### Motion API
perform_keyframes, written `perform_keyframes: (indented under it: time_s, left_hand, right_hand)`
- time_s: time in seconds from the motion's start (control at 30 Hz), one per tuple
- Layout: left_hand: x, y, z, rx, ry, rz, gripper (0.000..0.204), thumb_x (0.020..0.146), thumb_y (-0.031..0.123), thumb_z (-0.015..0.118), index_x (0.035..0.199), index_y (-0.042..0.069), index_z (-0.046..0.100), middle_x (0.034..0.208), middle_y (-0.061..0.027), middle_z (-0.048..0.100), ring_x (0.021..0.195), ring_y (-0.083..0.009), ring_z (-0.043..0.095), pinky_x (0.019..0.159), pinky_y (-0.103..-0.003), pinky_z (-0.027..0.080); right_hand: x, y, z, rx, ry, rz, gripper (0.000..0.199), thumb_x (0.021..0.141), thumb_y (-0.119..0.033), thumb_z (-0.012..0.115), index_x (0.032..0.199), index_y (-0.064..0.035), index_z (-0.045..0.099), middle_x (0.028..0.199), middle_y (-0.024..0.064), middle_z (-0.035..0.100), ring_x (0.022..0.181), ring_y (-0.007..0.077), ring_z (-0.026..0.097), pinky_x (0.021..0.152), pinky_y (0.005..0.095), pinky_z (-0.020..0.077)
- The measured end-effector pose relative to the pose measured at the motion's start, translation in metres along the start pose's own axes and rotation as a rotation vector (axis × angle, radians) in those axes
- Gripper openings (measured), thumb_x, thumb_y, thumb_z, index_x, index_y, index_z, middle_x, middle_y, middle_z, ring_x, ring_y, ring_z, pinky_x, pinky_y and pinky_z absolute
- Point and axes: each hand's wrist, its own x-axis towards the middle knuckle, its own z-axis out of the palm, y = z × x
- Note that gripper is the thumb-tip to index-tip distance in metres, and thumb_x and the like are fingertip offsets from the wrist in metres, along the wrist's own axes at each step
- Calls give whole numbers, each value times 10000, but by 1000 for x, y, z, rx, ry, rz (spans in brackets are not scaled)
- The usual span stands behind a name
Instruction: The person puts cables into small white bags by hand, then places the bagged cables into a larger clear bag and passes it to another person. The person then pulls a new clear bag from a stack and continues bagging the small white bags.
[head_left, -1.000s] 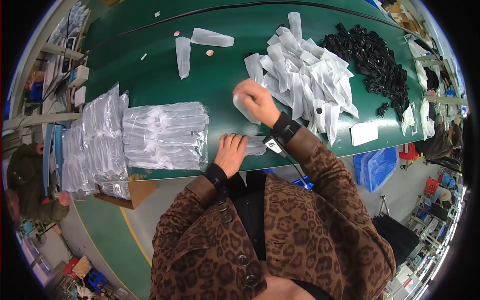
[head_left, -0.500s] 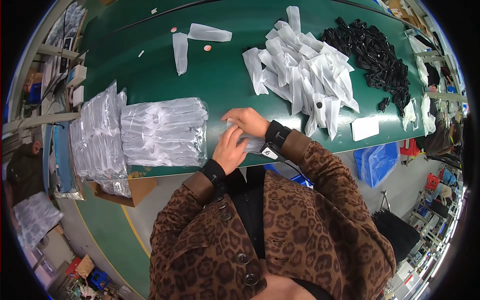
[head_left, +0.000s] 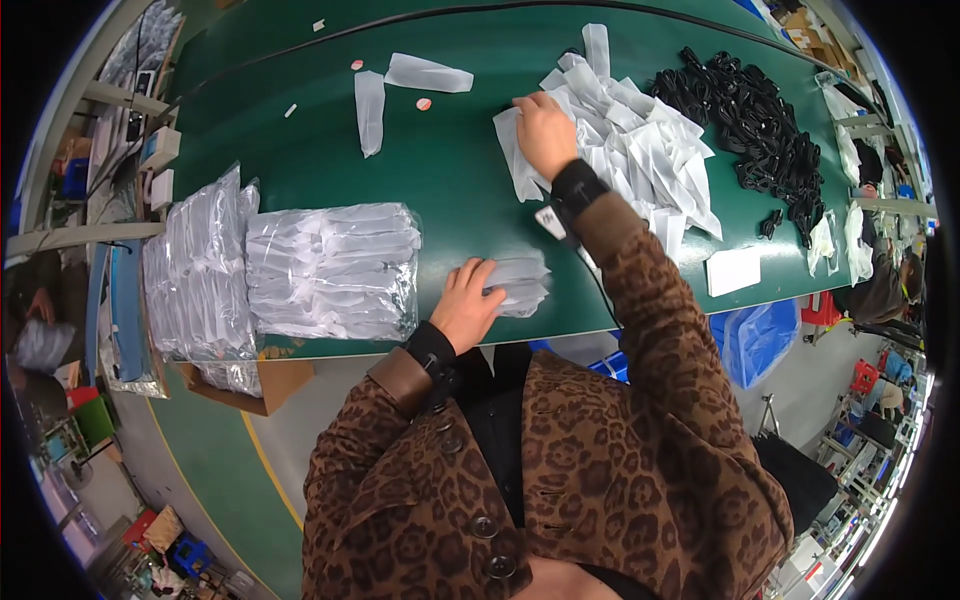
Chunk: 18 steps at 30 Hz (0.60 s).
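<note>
Touching filmy sleeves (head_left: 522,285), left hand (head_left: 466,306) half-spread, right hand (head_left: 547,138) over slim, creased pouches (head_left: 645,145), pinch unclear

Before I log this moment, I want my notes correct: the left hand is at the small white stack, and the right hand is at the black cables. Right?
Not quite: in the head view, the right hand is at the loose white pile, not the black cables. The left hand is at the small white stack.
</note>
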Motion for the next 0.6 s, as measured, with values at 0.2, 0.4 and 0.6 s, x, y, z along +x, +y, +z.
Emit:
perform_keyframes:
  time_s: [0.2, 0.4, 0.6]
  left_hand:
    - [-5, 3, 4, 1, 2, -49, 345, 736, 108, 738, 1036, 67, 571, 1338, -167, 448, 1214, -372, 415, 973, -484, 371]
    - [-8, 2, 9, 12, 8, -55, 549, 744, 124, 739, 1246, 58, 527, 1334, -146, 462, 1194, -340, 427, 971, -453, 360]
    - [-8, 2, 9, 39, -21, -100, 754, 748, 157, 744, 1397, 0, 394, 1325, -151, 472, 1182, -329, 437, 984, -432, 351]
  right_hand:
    - [37, 33, 24, -355, -482, -53, 136, 816, -121, 604, 907, -68, 690, 984, 107, 654, 952, 316, 612, 812, 419, 509]
    - [29, 20, -4, 162, -350, -158, 96, 811, -107, 616, 886, -57, 649, 1089, 114, 627, 1011, 317, 579, 878, 395, 476]
    - [8, -32, -98, 557, -180, -216, 79, 843, -115, 621, 864, -41, 606, 1231, 118, 586, 1139, 298, 536, 959, 381, 430]
